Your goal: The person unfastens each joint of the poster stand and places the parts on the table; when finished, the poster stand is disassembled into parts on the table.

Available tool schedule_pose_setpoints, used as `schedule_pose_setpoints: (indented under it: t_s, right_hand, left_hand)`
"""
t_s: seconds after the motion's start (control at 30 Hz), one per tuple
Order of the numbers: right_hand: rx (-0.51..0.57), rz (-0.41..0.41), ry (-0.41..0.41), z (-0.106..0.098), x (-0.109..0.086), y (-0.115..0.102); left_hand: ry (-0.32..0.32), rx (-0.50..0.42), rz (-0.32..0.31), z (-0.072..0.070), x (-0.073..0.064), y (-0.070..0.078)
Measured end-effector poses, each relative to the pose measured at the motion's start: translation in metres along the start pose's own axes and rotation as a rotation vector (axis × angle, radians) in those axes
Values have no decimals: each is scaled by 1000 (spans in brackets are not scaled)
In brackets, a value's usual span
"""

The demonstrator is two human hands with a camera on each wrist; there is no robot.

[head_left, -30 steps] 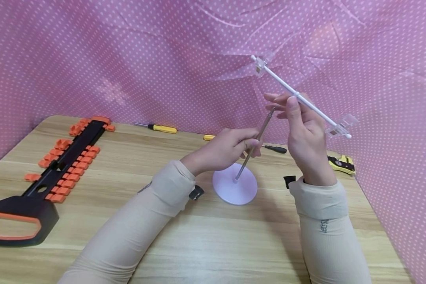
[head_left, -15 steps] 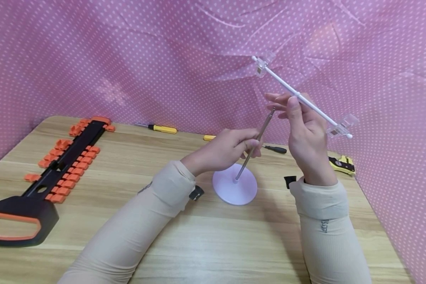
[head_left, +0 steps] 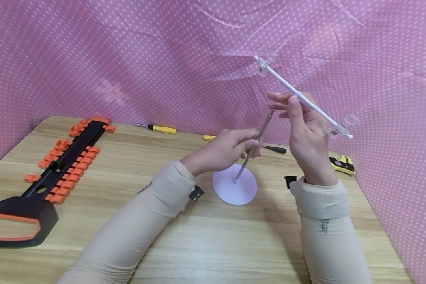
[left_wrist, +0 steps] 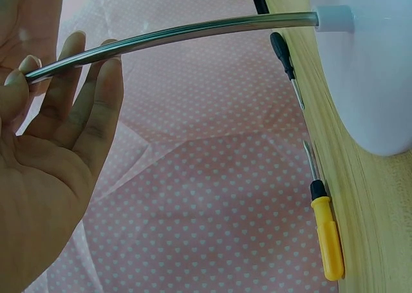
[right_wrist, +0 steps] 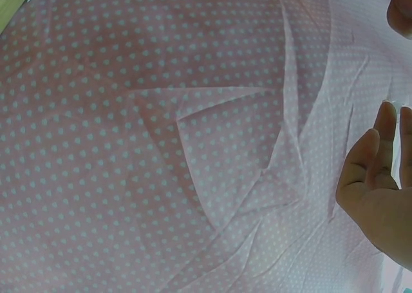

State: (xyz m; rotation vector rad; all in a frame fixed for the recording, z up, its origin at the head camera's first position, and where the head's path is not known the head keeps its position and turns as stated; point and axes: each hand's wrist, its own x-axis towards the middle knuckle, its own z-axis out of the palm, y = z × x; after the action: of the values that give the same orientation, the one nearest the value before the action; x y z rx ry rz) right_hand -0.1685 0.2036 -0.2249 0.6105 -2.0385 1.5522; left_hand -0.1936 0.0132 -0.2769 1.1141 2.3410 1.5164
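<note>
A round white base stands on the wooden table with a thin metal rod rising from its collar, leaning right. My left hand pinches the rod partway up between thumb and fingers; the left wrist view shows the same grip on the rod. Above and to the right, my right hand pinches a slim white bar near its middle. The bar slants down to the right, with a clear plastic clip near its upper end and another clear clip near its lower end.
A black rack with orange clips lies on the left. Along the back are a yellow-handled screwdriver and a black-handled screwdriver. A yellow and black tool lies at the right. Pink dotted cloth hangs behind the table.
My right hand and the white bar have shifted very slightly to the right. My left hand, the rod and the base have stayed in place.
</note>
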Motion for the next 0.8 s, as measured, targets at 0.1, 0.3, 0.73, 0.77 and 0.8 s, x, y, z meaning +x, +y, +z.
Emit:
schedule_pose_setpoints:
  t_s: [0.1, 0.3, 0.73, 0.77, 0.8]
  right_hand:
    - [7, 0, -1, 0, 0, 0]
    - [24, -15, 11, 0, 0, 2]
    - [115, -24, 51, -1, 1, 6]
    - [117, -31, 52, -1, 2, 7]
    - [127, -37, 53, -1, 2, 7]
  left_hand:
    - [2, 8, 2, 0, 0, 0]
    - [3, 16, 9, 0, 0, -1]
    - [4, 13, 2, 1, -1, 0]
    - [5, 13, 2, 1, -1, 0]
    - [7, 12, 2, 1, -1, -1]
